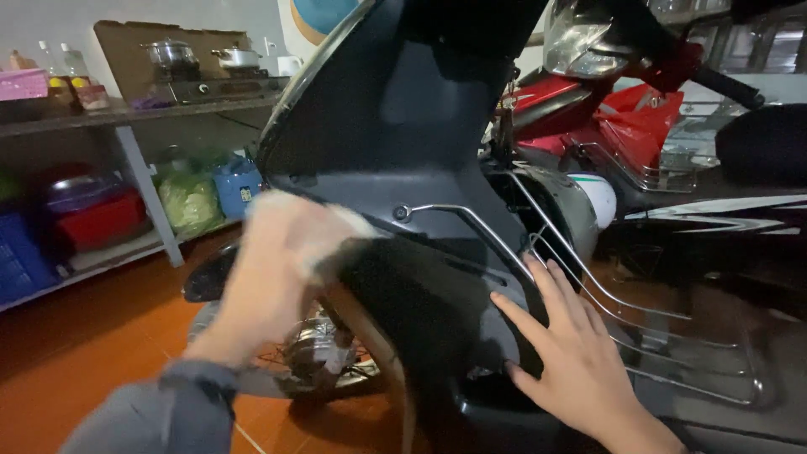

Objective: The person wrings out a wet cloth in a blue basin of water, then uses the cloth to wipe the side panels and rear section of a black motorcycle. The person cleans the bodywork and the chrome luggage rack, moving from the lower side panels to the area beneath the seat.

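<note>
Hands work on the motorbike's front cover [403, 151]: the left hand [277, 261], blurry, clamps a dark cloth [378, 277] against it to rub, while the right hand [572, 353] lies flat with fingers apart, steadying it.

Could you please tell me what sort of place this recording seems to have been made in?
Probably a room in a home that serves as both kitchen and motorbike parking. A gas stove with pots stands on a shelf unit, crates and vegetables sit below, and a dark scooter and a red motorbike stand on the orange tiled floor.

Single head view, looking down-forward, close on scooter leg shield [403, 151]; shelves [126, 113] behind left.
</note>
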